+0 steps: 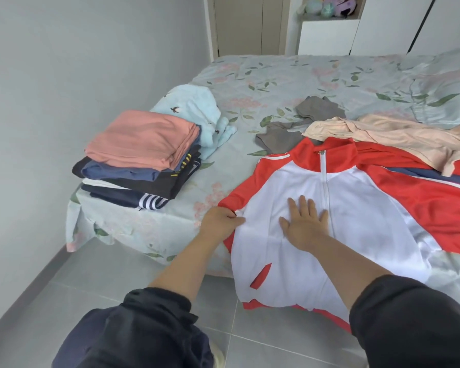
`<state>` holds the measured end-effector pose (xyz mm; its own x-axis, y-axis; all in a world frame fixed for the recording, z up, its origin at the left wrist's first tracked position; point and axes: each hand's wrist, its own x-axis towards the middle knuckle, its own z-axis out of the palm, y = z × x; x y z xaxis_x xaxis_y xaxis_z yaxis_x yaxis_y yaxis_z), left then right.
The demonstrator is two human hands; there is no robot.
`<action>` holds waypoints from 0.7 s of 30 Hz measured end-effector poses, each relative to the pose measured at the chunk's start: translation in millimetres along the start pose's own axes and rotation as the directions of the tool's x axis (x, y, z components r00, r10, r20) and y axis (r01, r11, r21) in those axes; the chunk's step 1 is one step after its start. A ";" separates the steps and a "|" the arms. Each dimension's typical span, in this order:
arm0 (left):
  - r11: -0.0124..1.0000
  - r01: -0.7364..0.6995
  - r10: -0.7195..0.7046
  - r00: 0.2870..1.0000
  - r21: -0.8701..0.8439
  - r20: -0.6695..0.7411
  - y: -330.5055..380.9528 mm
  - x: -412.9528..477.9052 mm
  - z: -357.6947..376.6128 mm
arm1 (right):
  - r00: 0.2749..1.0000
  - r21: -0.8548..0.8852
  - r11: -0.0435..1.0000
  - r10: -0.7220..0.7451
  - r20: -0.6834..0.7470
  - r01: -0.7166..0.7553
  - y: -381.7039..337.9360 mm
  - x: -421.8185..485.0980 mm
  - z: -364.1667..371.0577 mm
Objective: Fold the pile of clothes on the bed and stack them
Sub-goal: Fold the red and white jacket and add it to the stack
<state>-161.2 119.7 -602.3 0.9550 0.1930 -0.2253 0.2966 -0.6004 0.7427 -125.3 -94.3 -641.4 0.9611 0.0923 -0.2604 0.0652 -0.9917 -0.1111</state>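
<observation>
The left hand (pixel 221 221) pinches the side edge of a red-and-white zip-up track jacket (pixel 369 208), and just to its right the right hand (pixel 304 221) lies flat with straight, spread fingers on the jacket's white front beside the zip. The jacket is spread face up on the floral light-blue bed sheet (pixel 290 73), its hem hanging over the near edge below both hands. Beyond and left of the left hand sits a stack of folded clothes topped by a pink piece (pixel 141 139), with a crumpled pale-blue bird-print garment (pixel 197 110) behind it, while beyond the right hand a loose beige garment (pixel 383 134) and a grey garment (pixel 319 110) lie past the collar.
</observation>
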 end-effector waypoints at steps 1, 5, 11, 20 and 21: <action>0.998 -0.014 0.013 1.000 -0.063 -0.020 -4.3 -0.5 -7.5 | 1.000 -0.001 1.000 0.002 0.001 -0.002 0.1 0.3 0.0; 0.993 -0.047 0.034 0.992 -0.108 -0.118 -20.6 -1.1 -24.7 | 1.000 -0.018 1.000 0.012 0.017 -0.012 0.1 1.4 0.9; 0.996 0.063 -0.063 0.998 0.062 -0.010 -8.4 10.3 -20.9 | 0.999 -0.021 1.000 0.014 0.039 -0.013 0.2 2.4 -1.2; 0.971 0.021 0.051 0.955 0.239 -0.291 -9.3 8.3 -49.0 | 0.998 -0.003 1.000 0.003 0.059 -0.002 1.0 1.9 -3.6; 0.944 -0.025 0.176 0.881 0.329 -0.440 -12.9 8.7 -59.0 | 0.998 -0.002 1.000 0.004 0.061 -0.004 0.8 2.2 -3.9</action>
<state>-157.2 175.0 -576.6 0.8898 0.4053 0.2096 0.2589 -0.8267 0.4995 -122.1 -95.3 -638.3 0.9432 0.0935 -0.3188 0.0617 -0.9922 -0.1084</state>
